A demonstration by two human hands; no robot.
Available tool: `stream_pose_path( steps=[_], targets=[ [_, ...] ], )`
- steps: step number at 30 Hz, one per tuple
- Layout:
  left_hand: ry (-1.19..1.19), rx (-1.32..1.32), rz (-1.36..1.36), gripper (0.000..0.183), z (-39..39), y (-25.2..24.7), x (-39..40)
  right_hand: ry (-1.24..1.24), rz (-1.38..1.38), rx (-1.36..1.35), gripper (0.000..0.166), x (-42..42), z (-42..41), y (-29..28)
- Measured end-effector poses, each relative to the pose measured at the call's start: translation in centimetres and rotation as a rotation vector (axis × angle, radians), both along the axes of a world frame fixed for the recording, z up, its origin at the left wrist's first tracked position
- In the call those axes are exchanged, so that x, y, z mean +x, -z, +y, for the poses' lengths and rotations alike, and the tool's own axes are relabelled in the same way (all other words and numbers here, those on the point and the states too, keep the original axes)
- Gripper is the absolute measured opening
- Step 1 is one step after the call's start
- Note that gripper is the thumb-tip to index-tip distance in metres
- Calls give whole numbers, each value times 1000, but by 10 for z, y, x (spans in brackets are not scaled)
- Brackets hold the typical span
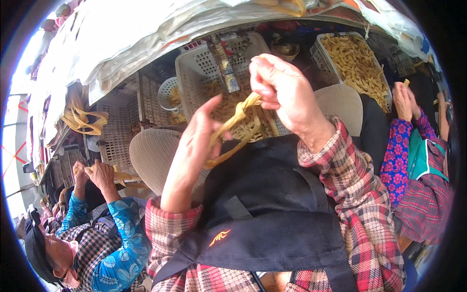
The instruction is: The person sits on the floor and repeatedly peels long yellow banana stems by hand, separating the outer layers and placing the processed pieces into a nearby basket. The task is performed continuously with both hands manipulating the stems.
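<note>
A soft, yellowish strip (239,114), twisted into a knot, stretches between my two hands above my lap. My right hand (282,91) is raised and pinches its upper end near the knot. Blurred by motion, my left hand (195,142) has the strip running through its curled fingers, with the thumb pointing up. From there the strip loops back below toward the right. Beneath my hands, between my knees, a white perforated plastic crate (184,73) holds many knotted yellow pieces (233,104). A worn metal-topped bar (222,62) lies across the crate.
A white crate (321,54) heaped with yellow pieces stands at right. A small white colander (164,96) sits left of my crate. Plastic sheeting (127,33) covers the raised surface ahead; loose strips (85,118) hang from it. Co-workers' hands (96,175) work at left, others' hands (403,100) at right.
</note>
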State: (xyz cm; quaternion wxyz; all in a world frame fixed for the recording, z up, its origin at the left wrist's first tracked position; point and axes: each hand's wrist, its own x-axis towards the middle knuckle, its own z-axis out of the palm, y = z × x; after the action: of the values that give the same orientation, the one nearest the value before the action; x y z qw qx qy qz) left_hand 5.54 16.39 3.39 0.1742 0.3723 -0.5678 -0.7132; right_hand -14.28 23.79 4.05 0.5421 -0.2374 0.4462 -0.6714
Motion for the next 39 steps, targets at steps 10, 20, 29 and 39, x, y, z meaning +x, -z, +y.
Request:
stream_pose_path(
  steps=[10, 20, 29, 39],
  targets=[
    [-32, -483, -142, 24, -71, 24, -48, 72, 30, -118, 25, -16, -71, 18],
    [-92, 242, -74, 34, -27, 14, -10, 132, 863, 49, 32, -26, -27, 48],
    [152, -310, -75, 28, 39, -43, -5, 611, 1713, -414, 21, 3, 23, -35],
    [456, 1064, 565, 43, 32, -7, 13, -46, 1067, -538, 27, 24, 69, -61]
  ],
)
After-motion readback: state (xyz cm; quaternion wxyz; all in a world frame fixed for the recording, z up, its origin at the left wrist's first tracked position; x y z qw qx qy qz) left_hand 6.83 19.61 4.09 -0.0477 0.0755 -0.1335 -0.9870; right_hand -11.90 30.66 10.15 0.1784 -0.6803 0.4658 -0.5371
